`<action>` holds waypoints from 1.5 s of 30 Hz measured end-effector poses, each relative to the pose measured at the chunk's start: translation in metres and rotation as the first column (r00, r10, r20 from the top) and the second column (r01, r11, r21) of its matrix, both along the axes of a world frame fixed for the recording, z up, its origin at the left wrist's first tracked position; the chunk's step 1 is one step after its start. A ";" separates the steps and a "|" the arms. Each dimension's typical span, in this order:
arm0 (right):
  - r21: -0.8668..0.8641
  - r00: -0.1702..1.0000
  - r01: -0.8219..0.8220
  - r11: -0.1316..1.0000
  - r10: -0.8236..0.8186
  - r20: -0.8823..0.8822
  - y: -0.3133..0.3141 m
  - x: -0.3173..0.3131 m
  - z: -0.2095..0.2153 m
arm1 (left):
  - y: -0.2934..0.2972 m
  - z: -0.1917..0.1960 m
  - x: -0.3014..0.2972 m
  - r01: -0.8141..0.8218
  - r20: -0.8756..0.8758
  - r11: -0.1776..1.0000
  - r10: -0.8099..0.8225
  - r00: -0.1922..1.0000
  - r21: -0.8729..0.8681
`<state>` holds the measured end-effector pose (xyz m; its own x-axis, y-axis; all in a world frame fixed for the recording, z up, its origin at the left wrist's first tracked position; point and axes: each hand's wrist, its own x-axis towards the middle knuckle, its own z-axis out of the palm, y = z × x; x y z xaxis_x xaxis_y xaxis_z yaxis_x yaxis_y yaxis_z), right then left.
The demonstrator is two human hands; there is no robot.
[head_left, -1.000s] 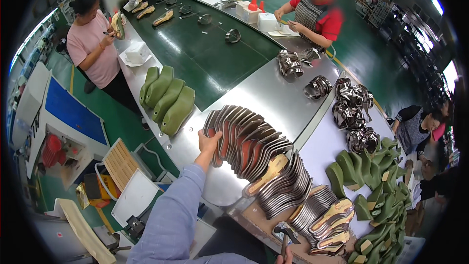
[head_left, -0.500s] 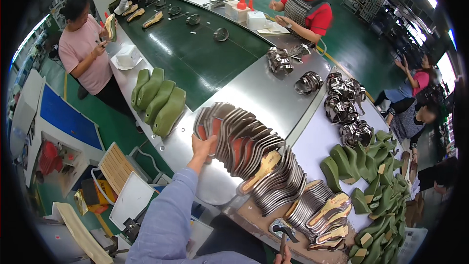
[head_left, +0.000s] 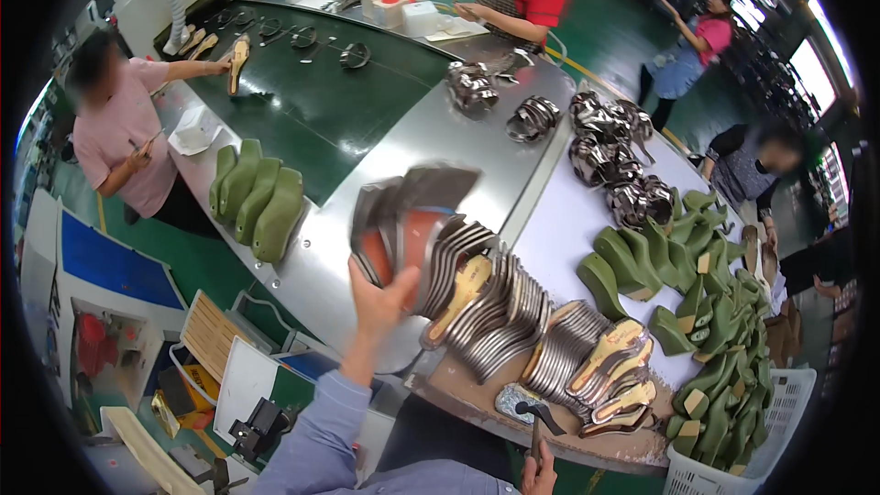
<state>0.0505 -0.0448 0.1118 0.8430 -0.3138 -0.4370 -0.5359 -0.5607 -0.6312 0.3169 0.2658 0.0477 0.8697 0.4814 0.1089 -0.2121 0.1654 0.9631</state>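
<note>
My left hand [head_left: 378, 302] grips a few dark brown shoe soles [head_left: 417, 206] with orange-red patches; they are blurred and fanned apart at the near end of the metal table. Right beside them, a long row of stacked soles [head_left: 500, 316] stands on edge, a pale tan insole [head_left: 461, 298] leaning on it. Further right is another stack with gold-topped soles [head_left: 605, 362]. At the lower edge my right hand [head_left: 539, 472] is closed round the handle of a hammer [head_left: 541, 417], its dark head over a small grey block [head_left: 518, 401] on the brown board.
Green shoe lasts [head_left: 261, 206] stand on the left; many more [head_left: 706, 312] are heaped right, above a white crate [head_left: 793, 431]. Shiny strap uppers [head_left: 614, 156] lie beyond. Past the metal table [head_left: 385, 165] runs a green conveyor belt [head_left: 302, 119]. Co-workers stand on both sides.
My left hand has pulled a few soles up and tilted them, and the row behind is shorter. The view has shifted. The co-worker on the left now reaches a sole over the belt.
</note>
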 end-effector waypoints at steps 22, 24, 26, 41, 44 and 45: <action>-0.460 0.798 0.593 0.661 -0.404 0.448 -0.256 -0.155 -0.137 | -0.048 -0.116 0.030 -0.085 -0.120 0.779 0.202 0.972 0.622; -0.558 0.856 0.504 0.659 -0.298 0.422 -0.292 -0.154 -0.155 | -0.026 -0.132 0.039 -0.117 -0.120 0.764 0.247 0.962 0.635; -0.627 0.894 0.435 0.646 -0.229 0.384 -0.323 -0.153 -0.176 | -0.029 -0.120 0.043 -0.047 -0.197 0.791 0.209 0.958 0.609; -0.651 0.795 0.192 0.734 0.273 0.542 -0.481 0.135 -0.134 | -0.157 0.030 -0.105 -0.048 -0.346 0.999 0.043 0.937 -0.006; -0.751 0.883 -0.004 0.661 0.354 0.307 -0.512 0.198 -0.153 | -0.193 0.017 -0.160 -0.018 -0.390 1.000 0.012 0.921 -0.012; -0.760 0.923 -0.100 0.642 0.345 0.170 -0.515 0.216 -0.158 | -0.204 0.018 -0.177 -0.025 -0.391 1.000 0.026 0.920 0.007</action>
<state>0.2662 -0.5596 -0.0464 0.9717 -0.2101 0.1080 -0.2045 -0.9770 -0.0610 0.1395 0.0621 0.0655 0.8305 0.5041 -0.2369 0.1778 0.1631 0.9704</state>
